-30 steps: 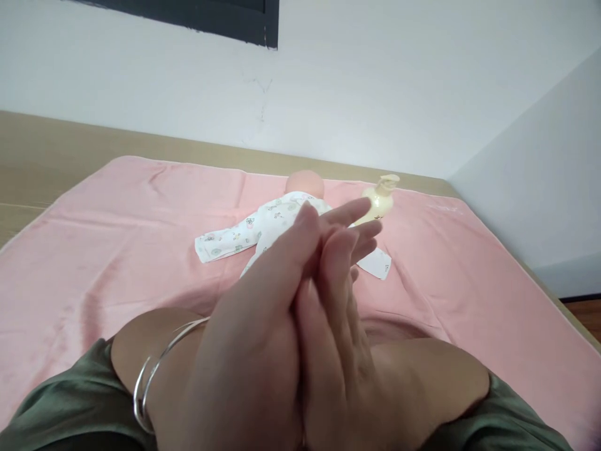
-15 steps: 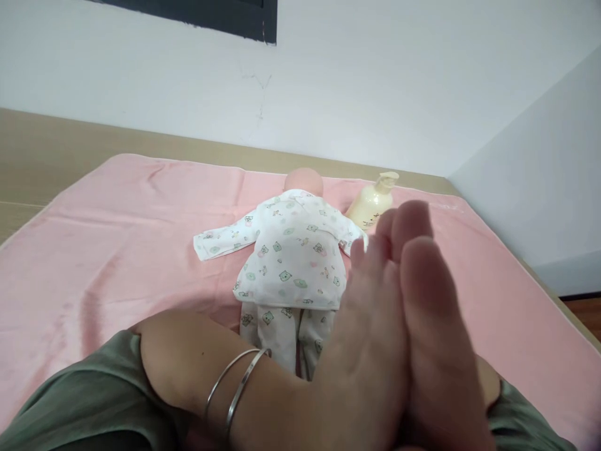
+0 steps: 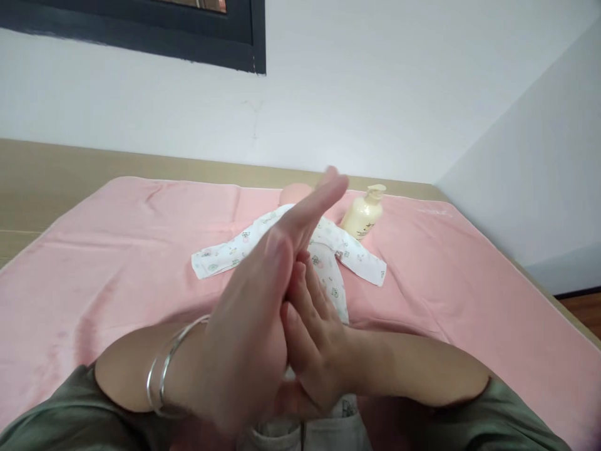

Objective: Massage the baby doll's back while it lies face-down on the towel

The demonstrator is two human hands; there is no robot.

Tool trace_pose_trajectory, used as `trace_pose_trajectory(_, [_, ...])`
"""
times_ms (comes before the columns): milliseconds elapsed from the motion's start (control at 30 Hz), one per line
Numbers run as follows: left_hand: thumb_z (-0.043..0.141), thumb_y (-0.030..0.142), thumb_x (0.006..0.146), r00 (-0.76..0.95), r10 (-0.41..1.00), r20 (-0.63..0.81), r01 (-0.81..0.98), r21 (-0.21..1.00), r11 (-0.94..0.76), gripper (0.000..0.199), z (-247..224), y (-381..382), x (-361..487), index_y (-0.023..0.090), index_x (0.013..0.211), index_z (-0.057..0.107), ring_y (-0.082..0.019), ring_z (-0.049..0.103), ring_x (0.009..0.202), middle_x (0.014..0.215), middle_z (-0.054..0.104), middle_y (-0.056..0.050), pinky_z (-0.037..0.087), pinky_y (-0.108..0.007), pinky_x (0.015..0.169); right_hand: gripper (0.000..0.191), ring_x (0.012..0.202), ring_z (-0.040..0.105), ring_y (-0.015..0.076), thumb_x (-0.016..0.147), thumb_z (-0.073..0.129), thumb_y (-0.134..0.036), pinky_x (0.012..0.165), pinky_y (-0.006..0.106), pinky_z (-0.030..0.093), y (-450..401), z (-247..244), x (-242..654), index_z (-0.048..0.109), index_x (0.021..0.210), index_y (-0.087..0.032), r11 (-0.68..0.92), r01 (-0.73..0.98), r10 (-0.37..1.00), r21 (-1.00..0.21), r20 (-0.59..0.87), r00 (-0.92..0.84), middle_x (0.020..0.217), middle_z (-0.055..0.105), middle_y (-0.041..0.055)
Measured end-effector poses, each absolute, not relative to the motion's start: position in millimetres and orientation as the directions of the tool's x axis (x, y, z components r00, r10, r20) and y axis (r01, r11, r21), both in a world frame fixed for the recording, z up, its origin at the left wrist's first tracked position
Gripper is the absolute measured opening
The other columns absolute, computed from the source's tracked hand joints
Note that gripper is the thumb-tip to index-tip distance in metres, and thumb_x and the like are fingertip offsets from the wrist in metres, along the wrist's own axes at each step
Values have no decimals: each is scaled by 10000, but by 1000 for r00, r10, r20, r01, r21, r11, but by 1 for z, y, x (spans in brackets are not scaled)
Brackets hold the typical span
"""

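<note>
My left hand (image 3: 248, 313), with silver bangles at the wrist, is held upright with its fingers stretched out. Against its palm presses my right hand (image 3: 319, 341), its fingers apart and slightly bent. No object shows between the palms. Beyond and below them lies a doll (image 3: 295, 193), its round head at the far end. It wears a white printed shirt (image 3: 359, 255) with both sleeves spread and matching trousers (image 3: 335, 432). My hands hide much of its middle. A cream pump bottle (image 3: 364, 216) stands tilted beside its right-hand sleeve.
A pink mat (image 3: 446, 269) with creases lies under the doll and the bottle. Past its far edge runs a strip of wood-coloured surface (image 3: 61, 178), then a white wall (image 3: 357, 81). A dark window frame (image 3: 256, 37) is at the upper left.
My hands have moved left and turned against each other, palms still together. My right hand and forearm now show more. The view has tilted up slightly, uncovering the right-hand sleeve.
</note>
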State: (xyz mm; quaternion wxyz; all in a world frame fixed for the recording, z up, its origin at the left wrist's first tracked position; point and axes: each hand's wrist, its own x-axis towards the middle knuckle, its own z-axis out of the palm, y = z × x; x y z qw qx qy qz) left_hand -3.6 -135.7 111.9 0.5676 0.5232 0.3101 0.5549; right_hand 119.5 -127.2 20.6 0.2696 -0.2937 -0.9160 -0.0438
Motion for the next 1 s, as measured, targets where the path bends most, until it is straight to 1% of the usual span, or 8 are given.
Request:
trace_pose_trajectory(67, [298, 419, 1064, 183, 960, 212, -261, 952, -161, 465, 99, -105, -2, 311, 1219, 723, -216, 400, 1509, 1413, 642, 99, 317, -391, 1316, 1027, 1597, 1, 315, 893, 453, -719, 1309, 643, 126, -101, 12, 120, -19, 1626, -176, 866, 489, 445, -102, 602, -663, 1691, 213, 160])
trace_pose_trajectory(167, [367, 357, 1038, -55, 967, 247, -133, 959, -252, 395, 65, -46, 4, 262, 1270, 672, -228, 415, 1503, 1478, 596, 27, 308, -400, 1310, 887, 1605, 64, 316, 974, 439, -609, 1303, 648, 129, -57, 2, 122, 122, 1610, -79, 805, 557, 573, -204, 509, -643, 1685, 191, 210])
trace_pose_trajectory(300, [397, 332, 1009, -105, 962, 253, 130, 962, -239, 374, 16, 4, 13, 215, 1214, 688, -229, 392, 1516, 1454, 617, -51, 198, -416, 1337, 713, 1570, 249, 325, 944, 573, -543, 1309, 628, 123, -15, -3, 136, 438, 1512, -134, 781, 575, 622, -243, 389, -680, 1617, 390, 171])
trace_pose_trajectory(400, [375, 315, 994, -113, 949, 294, 227, 938, -263, 409, -4, 10, 14, 166, 1213, 687, -242, 497, 1437, 1420, 638, -99, 255, -452, 1316, 626, 1542, 319, 328, 912, 621, -546, 1296, 635, 113, 5, -3, 153, 557, 1436, -208, 814, 515, 580, -268, 345, -738, 1564, 486, 124])
trace_pose_trajectory(500, [374, 309, 971, -112, 916, 385, 276, 898, -344, 436, -18, 6, 9, 134, 1253, 656, -253, 558, 1371, 1410, 639, -129, 384, -467, 1246, 605, 1575, 226, 337, 945, 560, -526, 1274, 648, 131, 22, -5, 169, 534, 1466, -220, 784, 538, 617, -309, 301, -727, 1617, 408, 105])
trace_pose_trajectory(600, [401, 306, 944, -57, 867, 495, 386, 812, -438, 434, -33, 4, 2, 141, 1260, 648, -262, 547, 1375, 1402, 642, -130, 374, -492, 1245, 644, 1584, 200, 323, 983, 462, -504, 1273, 616, 178, 30, -6, 174, 431, 1542, -186, 639, 687, 769, -346, 271, -579, 1666, 302, 103])
trace_pose_trajectory(800, [420, 299, 922, 18, 849, 528, 524, 718, -458, 478, -48, 4, -5, 139, 1335, 598, -282, 451, 1455, 1465, 588, -132, 295, -534, 1276, 656, 1487, 396, 380, 1027, 324, -374, 1246, 579, 280, -13, 3, 143, 375, 1514, 63, 191, 962, 965, -195, 216, -148, 1558, 417, 295])
trace_pose_trajectory(1000, [342, 375, 979, -3, 844, 537, 499, 732, -464, 454, -41, 3, -5, 143, 1216, 651, -258, 613, 1196, 1280, 685, -133, 462, -475, 1128, 613, 1506, 356, 413, 1016, 360, -295, 1238, 568, 314, -58, -1, 123, 369, 1526, 44, 344, 938, 895, -37, 314, -316, 1582, 356, 319])
